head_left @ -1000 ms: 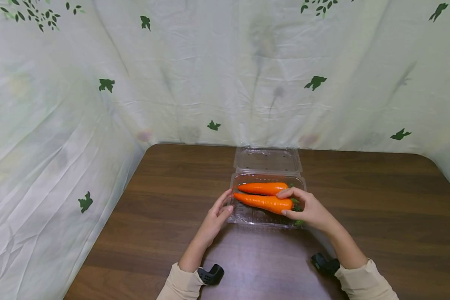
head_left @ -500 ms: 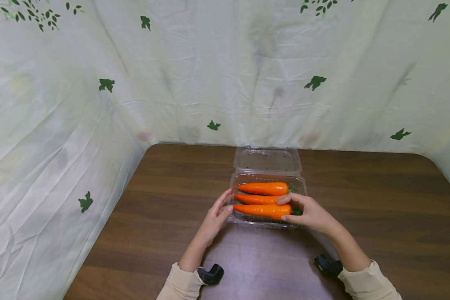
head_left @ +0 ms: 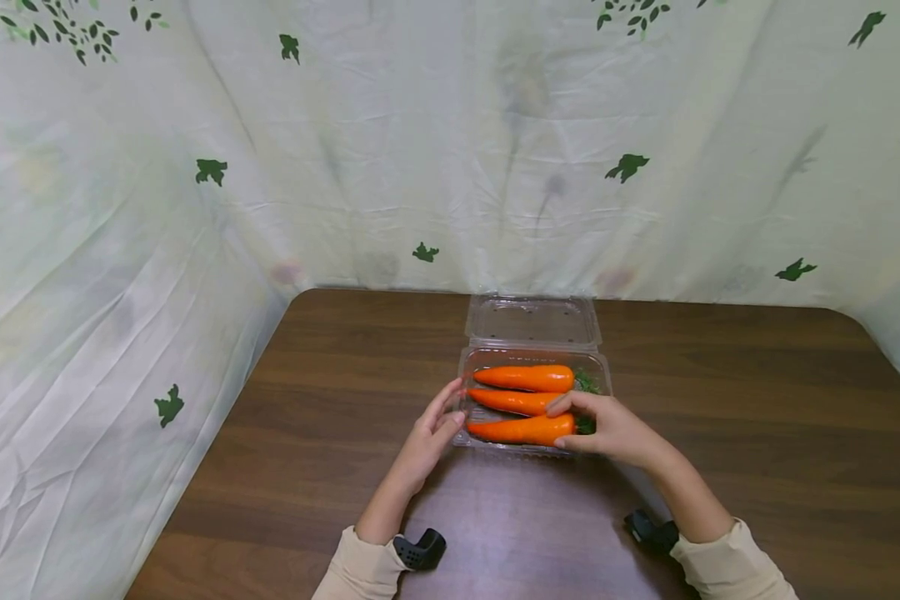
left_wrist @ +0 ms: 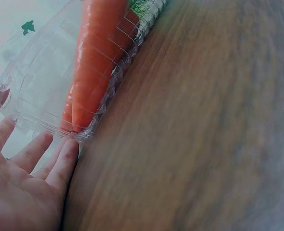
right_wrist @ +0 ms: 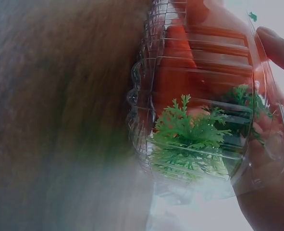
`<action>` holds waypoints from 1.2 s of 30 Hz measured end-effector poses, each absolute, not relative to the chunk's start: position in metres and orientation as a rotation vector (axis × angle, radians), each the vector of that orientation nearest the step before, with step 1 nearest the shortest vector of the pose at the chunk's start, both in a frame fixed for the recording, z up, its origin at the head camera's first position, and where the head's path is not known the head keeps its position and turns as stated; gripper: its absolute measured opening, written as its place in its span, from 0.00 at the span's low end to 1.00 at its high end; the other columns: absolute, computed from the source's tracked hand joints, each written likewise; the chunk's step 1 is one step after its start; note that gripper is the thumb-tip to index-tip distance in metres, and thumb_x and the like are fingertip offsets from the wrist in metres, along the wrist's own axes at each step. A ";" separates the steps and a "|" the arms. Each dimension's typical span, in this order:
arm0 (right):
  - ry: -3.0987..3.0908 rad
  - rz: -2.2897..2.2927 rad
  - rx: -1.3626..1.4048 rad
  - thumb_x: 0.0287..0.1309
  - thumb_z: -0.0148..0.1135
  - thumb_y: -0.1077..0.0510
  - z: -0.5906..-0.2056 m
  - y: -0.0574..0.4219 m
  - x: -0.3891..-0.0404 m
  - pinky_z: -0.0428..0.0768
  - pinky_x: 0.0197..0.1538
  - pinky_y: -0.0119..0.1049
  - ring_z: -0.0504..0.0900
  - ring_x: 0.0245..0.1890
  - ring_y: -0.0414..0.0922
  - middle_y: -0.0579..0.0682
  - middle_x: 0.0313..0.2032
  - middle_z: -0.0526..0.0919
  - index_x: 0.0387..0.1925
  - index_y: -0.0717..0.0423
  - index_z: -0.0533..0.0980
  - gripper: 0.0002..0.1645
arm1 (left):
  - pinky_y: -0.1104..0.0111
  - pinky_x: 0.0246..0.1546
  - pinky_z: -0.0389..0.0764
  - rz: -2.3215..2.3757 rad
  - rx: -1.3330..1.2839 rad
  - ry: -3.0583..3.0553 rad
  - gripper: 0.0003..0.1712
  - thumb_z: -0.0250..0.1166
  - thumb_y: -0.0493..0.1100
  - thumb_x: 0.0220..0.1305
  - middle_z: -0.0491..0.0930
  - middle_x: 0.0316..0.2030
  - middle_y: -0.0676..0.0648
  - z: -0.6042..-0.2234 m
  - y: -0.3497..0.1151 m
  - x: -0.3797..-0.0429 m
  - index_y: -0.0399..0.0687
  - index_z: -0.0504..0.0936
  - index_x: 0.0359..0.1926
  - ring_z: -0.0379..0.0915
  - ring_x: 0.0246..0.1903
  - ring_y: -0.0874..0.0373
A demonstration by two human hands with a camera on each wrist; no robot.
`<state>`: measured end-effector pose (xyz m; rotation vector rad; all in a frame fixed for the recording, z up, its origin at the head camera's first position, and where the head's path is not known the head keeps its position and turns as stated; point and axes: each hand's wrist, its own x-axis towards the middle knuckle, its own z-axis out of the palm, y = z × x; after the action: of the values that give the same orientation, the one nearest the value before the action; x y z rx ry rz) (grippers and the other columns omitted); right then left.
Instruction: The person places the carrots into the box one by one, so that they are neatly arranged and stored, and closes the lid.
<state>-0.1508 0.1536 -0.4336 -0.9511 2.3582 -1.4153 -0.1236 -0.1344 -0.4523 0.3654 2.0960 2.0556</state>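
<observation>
A clear plastic clamshell tray (head_left: 474, 435) lies on the table with its lid (head_left: 534, 320) folded open behind it. Three orange carrots lie in it side by side, tips to the left: the far one (head_left: 525, 377), the middle one (head_left: 512, 402) and the near one (head_left: 517, 430). My right hand (head_left: 607, 427) grips the thick end of the near carrot, thumb over it. My left hand (head_left: 438, 421) rests straight fingers against the tray's left end. The left wrist view shows the tray corner (left_wrist: 41, 91), a carrot (left_wrist: 96, 62) and my fingers (left_wrist: 45, 163). Green carrot tops (right_wrist: 190, 130) show through the tray wall.
The dark wooden table (head_left: 330, 433) has rounded far corners. A white cloth with green leaf prints (head_left: 195, 208) hangs behind it and along its left side. Black wrist mounts (head_left: 420, 550) (head_left: 648, 529) sit at my cuffs.
My right hand has brought the carrot it holds from above the middle carrot down to the near side of the tray. The left hand has stayed at the tray's left end.
</observation>
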 end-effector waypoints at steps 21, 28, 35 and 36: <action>2.222 -2.101 -0.902 0.56 0.52 0.72 -0.419 0.163 -0.147 0.69 0.53 0.35 0.70 0.53 0.51 0.67 0.51 0.69 0.56 0.72 0.62 0.24 | 0.66 0.51 0.68 2.146 0.348 2.092 0.28 0.48 0.35 0.67 0.57 0.61 0.33 -0.462 -0.135 -0.128 0.40 0.54 0.66 0.60 0.56 0.37; 2.255 -2.290 -0.856 0.57 0.50 0.73 -0.411 0.171 -0.154 0.65 0.56 0.33 0.69 0.56 0.48 0.65 0.55 0.68 0.58 0.73 0.59 0.26 | 0.60 0.49 0.71 2.332 0.200 2.206 0.25 0.50 0.34 0.66 0.61 0.58 0.32 -0.467 -0.135 -0.141 0.33 0.59 0.62 0.63 0.53 0.39; 2.402 -2.356 -0.646 0.58 0.52 0.70 -0.410 0.178 -0.175 0.66 0.54 0.29 0.68 0.56 0.46 0.61 0.55 0.70 0.58 0.71 0.61 0.25 | 0.61 0.49 0.70 2.224 0.183 2.406 0.23 0.50 0.34 0.65 0.64 0.56 0.33 -0.435 -0.138 -0.159 0.31 0.61 0.60 0.63 0.52 0.38; 2.433 -2.351 -0.605 0.58 0.53 0.69 -0.411 0.179 -0.180 0.67 0.54 0.28 0.68 0.56 0.46 0.60 0.54 0.70 0.57 0.70 0.62 0.25 | 0.60 0.49 0.70 2.191 0.184 2.437 0.23 0.51 0.35 0.65 0.65 0.56 0.33 -0.433 -0.139 -0.164 0.32 0.62 0.60 0.64 0.52 0.39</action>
<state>-0.1797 0.1789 -0.4114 -0.6055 2.4329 -2.3514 -0.1641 -0.1392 -0.4334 0.1835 2.4373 2.1914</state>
